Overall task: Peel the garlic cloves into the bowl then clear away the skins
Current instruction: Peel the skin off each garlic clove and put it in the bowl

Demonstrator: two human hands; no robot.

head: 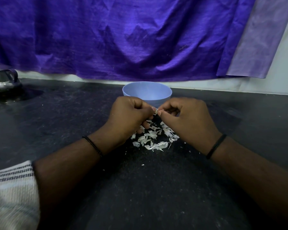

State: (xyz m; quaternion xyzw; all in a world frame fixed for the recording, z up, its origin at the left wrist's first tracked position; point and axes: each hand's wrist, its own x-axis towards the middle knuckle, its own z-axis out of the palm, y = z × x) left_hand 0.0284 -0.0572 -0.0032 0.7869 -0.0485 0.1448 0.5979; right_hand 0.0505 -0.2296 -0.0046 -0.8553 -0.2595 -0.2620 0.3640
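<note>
Two hands meet just in front of the bowl (147,92) in the head view, the only view there is. The left hand (131,117) has its fingers curled in, thumb and forefinger pinched on a small pale garlic clove (156,111) held between the two hands. The right hand (186,118) is curled too, its grip narrow, thumb and forefinger nipping the skin at the clove's near end. So little of the clove shows that its long axis is hard to read; it seems to run roughly upright between the fingertips, with a pale tip showing at the top, though I cannot be sure which end that is.

Below the hands a loose heap of skins (154,138) lies on the dark table (73,122), with stray flakes scattered nearer the person. The bowl stands just beyond the hands, upright, and its inside is hidden from this angle, so how many cloves it holds cannot be told.

My guess is that peeling is well along, judging by the heap. What could go wrong: the clove is small and the pinch slight, so a hard tug on the skin may flick it onto the table, or drop it among the skins, where it would be hard to spot. Dry flakes could also drift into the bowl, since the hands work so close to its rim.
</note>
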